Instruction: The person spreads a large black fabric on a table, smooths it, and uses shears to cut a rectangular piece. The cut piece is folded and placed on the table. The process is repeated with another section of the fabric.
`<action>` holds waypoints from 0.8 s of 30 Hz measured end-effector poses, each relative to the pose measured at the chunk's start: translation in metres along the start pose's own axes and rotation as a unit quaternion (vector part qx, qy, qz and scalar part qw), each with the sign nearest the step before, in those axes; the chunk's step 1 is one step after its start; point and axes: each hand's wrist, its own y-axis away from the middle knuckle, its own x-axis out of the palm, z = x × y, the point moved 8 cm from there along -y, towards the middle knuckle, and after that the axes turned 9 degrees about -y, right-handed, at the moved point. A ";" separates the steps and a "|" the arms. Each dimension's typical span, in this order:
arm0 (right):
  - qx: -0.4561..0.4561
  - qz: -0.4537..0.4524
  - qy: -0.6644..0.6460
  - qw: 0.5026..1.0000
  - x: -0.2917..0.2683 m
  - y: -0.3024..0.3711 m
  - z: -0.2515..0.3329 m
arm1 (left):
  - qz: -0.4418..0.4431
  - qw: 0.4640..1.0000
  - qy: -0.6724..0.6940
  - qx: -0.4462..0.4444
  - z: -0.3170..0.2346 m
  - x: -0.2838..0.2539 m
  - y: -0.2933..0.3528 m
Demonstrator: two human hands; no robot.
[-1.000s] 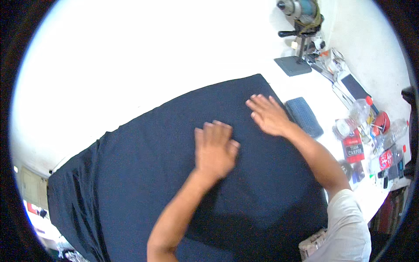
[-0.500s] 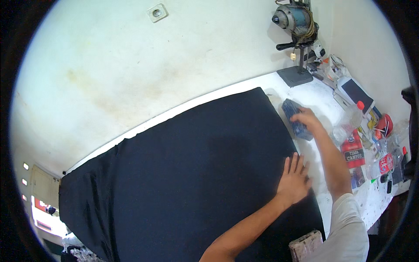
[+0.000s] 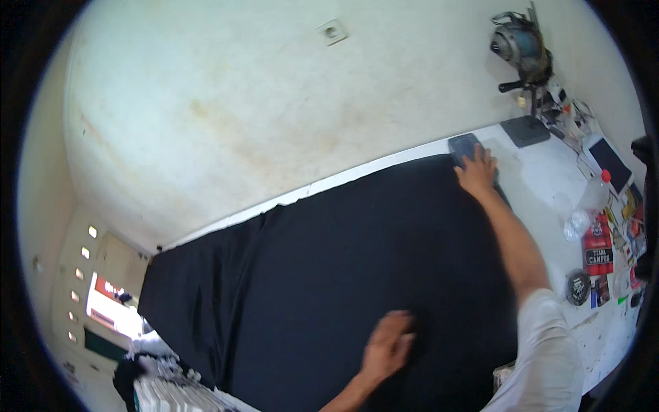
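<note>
A wide sheet of black cloth [image 3: 371, 261] covers most of the table. At its far right corner lies a dark blue-grey block [image 3: 465, 143], partly hidden by my right hand [image 3: 477, 173]. That hand rests on the block with its fingers spread. Over the near middle of the cloth, my left hand [image 3: 386, 349] is blurred by motion. Its fingers are loosely bent with the thumb apart, and nothing shows in them; whether it touches the cloth I cannot tell.
A cloth-cutting machine [image 3: 525, 58] stands at the far right table corner. Along the right side are a clear bottle with a red cap [image 3: 592, 202], a red packet [image 3: 597, 237] and a round dark object [image 3: 578, 287]. A pale block [image 3: 503, 374] shows beside my right sleeve.
My right hand has shifted the blue-grey block from the bare tabletop onto the cloth's far right corner. My left hand has left the cloth's right edge and moved toward me and leftward. The view has turned left.
</note>
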 end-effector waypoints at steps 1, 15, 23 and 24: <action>-0.101 -0.085 -0.004 0.991 -0.018 0.035 0.012 | -0.053 0.985 -0.149 -0.064 0.033 -0.037 0.045; -0.196 -0.014 0.074 0.978 -0.070 0.341 0.165 | -0.121 0.923 -0.207 -0.301 0.151 -0.112 0.409; -0.312 0.286 -0.377 0.824 -0.052 0.721 0.654 | 0.134 0.921 0.291 -0.221 0.240 -0.218 0.554; -0.276 0.333 -0.404 0.806 -0.041 0.748 0.697 | 0.133 0.926 0.243 -0.255 0.268 -0.240 0.584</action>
